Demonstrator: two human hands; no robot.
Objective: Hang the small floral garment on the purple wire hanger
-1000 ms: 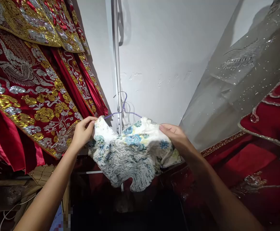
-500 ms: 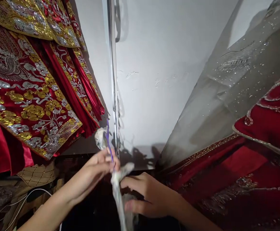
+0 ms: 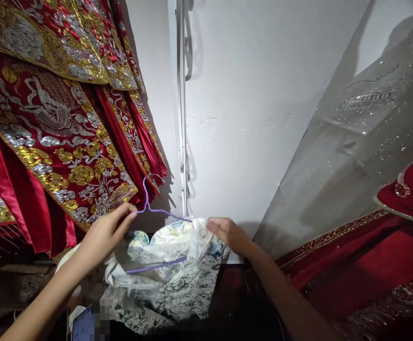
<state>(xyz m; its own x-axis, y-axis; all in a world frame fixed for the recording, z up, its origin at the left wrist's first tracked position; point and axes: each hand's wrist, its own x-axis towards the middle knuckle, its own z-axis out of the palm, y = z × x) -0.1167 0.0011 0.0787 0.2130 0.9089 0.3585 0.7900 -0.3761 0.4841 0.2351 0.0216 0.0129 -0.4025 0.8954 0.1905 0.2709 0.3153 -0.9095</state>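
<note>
My left hand (image 3: 116, 222) pinches the left arm of a purple clothes hanger (image 3: 147, 204), whose hook points up. On the hanger's right side hangs a pale garment (image 3: 178, 289) with a blue, green and yellowish pattern. The hanger's lower bar shows across the garment's neck opening. My right hand (image 3: 227, 233) is closed on the garment's upper right edge, near the hanger's right arm. The garment's left side droops below my left forearm, partly hidden by it.
Red garments with gold and silver embroidery (image 3: 82, 142) hang at left. A metal rail (image 3: 182, 118) runs down the white wall (image 3: 241, 94). At right hang a sparkly sheer cover (image 3: 320, 156) and red beaded clothing (image 3: 369, 255). A phone (image 3: 83, 324) lies at the bottom left.
The bunched garment has been spread open, and the hanger now shows broadside with one side in the garment. My hands have moved apart and upward. The view has shifted slightly left.
</note>
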